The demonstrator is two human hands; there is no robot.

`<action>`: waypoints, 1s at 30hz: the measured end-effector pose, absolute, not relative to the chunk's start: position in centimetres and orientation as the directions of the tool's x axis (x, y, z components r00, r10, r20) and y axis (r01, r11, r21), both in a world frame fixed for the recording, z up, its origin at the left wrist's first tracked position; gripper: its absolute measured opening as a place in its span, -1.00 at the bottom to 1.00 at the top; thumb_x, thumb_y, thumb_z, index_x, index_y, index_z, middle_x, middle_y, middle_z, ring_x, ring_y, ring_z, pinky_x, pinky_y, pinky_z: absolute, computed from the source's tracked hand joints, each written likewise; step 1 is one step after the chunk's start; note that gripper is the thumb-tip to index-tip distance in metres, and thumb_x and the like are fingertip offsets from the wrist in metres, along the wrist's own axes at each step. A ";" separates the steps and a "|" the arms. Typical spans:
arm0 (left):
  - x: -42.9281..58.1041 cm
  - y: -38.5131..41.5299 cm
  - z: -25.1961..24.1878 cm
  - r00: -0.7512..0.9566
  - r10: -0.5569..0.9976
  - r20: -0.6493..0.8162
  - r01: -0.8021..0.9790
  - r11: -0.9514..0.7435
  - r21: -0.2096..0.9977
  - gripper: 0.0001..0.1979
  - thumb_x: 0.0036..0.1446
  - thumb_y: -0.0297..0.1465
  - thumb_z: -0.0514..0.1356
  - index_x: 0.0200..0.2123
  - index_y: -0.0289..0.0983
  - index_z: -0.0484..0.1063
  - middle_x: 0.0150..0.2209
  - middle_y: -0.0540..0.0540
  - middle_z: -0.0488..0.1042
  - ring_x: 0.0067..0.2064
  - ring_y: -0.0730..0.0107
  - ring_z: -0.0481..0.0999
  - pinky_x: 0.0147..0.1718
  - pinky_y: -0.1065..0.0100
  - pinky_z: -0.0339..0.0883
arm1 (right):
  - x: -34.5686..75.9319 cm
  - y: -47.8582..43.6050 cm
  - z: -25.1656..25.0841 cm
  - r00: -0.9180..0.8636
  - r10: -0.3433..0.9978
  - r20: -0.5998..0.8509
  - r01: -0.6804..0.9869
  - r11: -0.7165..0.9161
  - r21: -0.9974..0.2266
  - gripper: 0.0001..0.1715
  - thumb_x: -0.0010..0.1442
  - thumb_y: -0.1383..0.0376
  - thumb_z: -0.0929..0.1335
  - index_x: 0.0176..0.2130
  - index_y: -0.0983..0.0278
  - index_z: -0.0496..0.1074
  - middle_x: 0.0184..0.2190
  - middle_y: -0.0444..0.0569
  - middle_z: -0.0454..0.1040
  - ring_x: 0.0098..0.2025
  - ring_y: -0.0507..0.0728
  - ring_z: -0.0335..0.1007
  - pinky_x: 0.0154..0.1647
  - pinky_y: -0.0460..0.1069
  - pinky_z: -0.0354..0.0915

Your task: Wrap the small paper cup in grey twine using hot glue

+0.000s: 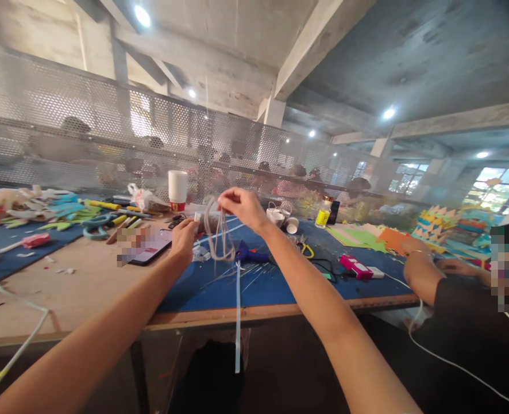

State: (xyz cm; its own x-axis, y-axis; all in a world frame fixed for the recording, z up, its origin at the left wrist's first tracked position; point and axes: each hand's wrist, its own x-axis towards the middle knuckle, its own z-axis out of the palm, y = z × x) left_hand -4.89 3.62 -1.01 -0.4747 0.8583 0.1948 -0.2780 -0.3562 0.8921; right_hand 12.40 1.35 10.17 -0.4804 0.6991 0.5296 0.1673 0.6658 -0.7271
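Nearest, a pale strip (238,322) hangs over the front edge of the worktop (185,300). Beyond it, the looped cord (224,236) hangs above the worktop; its slack loops could snag on the dark blue object (249,253) close by, or tangle if released. Right hand (243,208): grip pinching the loops' top. Left hand (183,238): fingertips pinching a small white piece (197,217); its connection to the cord is unclear.

The right hand (245,208) pinches a looped cord (213,244) above a cluttered table (82,293), the left hand (182,238) just beside a phone (154,249).
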 end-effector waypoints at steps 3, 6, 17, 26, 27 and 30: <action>-4.9 3.4 -0.8 -0.471 0.862 0.190 -0.285 -0.353 0.891 -0.75 -0.30 -0.32 0.30 -0.44 -0.27 0.50 -0.43 -0.01 0.44 -0.35 0.33 0.43 -0.40 0.34 0.42 | 12.9 1.0 7.0 -0.669 0.687 0.285 0.442 0.676 -0.590 -0.69 0.36 0.24 0.30 0.03 0.24 0.50 -0.09 0.00 0.59 -0.26 0.06 0.55 -0.16 0.00 0.45; -4.7 3.2 -0.6 -0.471 0.860 0.196 -0.282 -0.357 0.890 -0.76 -0.31 -0.31 0.30 -0.46 -0.26 0.48 -0.42 0.01 0.43 -0.35 0.35 0.41 -0.38 0.34 0.43 | 14.8 0.8 5.2 -0.627 0.708 0.326 0.676 0.702 -0.224 -0.57 0.28 0.28 0.37 0.14 0.13 0.45 0.23 0.02 0.41 -0.01 0.18 0.53 0.06 0.07 0.36; -3.9 2.4 -0.5 -0.405 0.893 0.195 -0.274 -0.322 0.906 -0.74 -0.32 -0.30 0.34 -0.47 -0.29 0.49 -0.46 0.02 0.38 -0.37 0.37 0.38 -0.37 0.30 0.45 | 20.2 1.0 1.3 -0.493 0.865 0.094 0.870 0.486 0.084 -0.59 0.16 0.31 0.40 0.02 0.30 0.44 -0.08 0.19 0.59 -0.07 0.34 0.56 -0.15 0.07 0.34; -4.0 2.1 -0.5 -0.346 0.917 0.200 -0.300 -0.310 0.902 -0.73 -0.33 -0.32 0.36 -0.45 -0.29 0.52 -0.44 -0.02 0.45 -0.34 0.32 0.44 -0.35 0.29 0.46 | 22.8 1.6 -0.1 -0.433 0.831 0.350 0.850 0.505 -0.150 -0.57 0.24 0.29 0.37 0.11 0.24 0.39 0.01 0.08 0.50 -0.05 0.20 0.52 -0.05 0.01 0.32; -4.0 2.1 -0.5 -0.336 0.919 0.204 -0.302 -0.311 0.901 -0.74 -0.32 -0.32 0.36 -0.46 -0.29 0.53 -0.44 -0.02 0.46 -0.34 0.32 0.44 -0.34 0.29 0.46 | 23.3 2.0 0.2 -0.377 0.831 0.409 0.824 0.502 -0.262 -0.66 0.25 0.27 0.38 0.03 0.24 0.44 -0.07 0.04 0.53 -0.10 0.18 0.52 -0.08 -0.01 0.32; -3.8 2.1 -0.6 -0.292 0.931 0.217 -0.304 -0.306 0.902 -0.75 -0.32 -0.35 0.39 -0.46 -0.31 0.56 -0.43 -0.04 0.50 -0.33 0.32 0.46 -0.31 0.30 0.46 | 23.8 3.0 1.4 -0.254 0.824 0.507 0.595 0.546 -0.590 -0.63 0.28 0.04 0.37 -0.10 0.27 0.48 -0.35 -0.08 0.51 -0.33 0.10 0.46 -0.25 -0.04 0.33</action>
